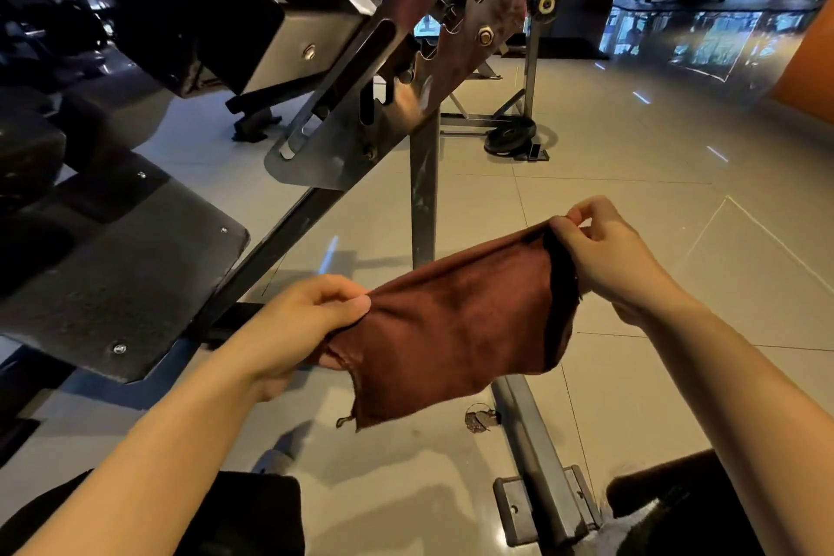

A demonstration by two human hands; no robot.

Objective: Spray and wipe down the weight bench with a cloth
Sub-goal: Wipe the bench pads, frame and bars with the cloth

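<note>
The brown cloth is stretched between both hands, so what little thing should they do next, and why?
Probably fold the cloth in half. The left hand and right hand each pinch an end, holding it spread in the air, touching nothing. A folded pad would likely wipe the bench's metal frame better. No spray bottle is in view.

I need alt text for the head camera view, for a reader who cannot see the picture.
Two bare hands stretch a brown cloth in the air, the left hand pinching its left edge and the right hand its upper right corner. Behind it stands a weight bench with black pads and a notched metal adjustment plate, on a tiled gym floor.
</note>
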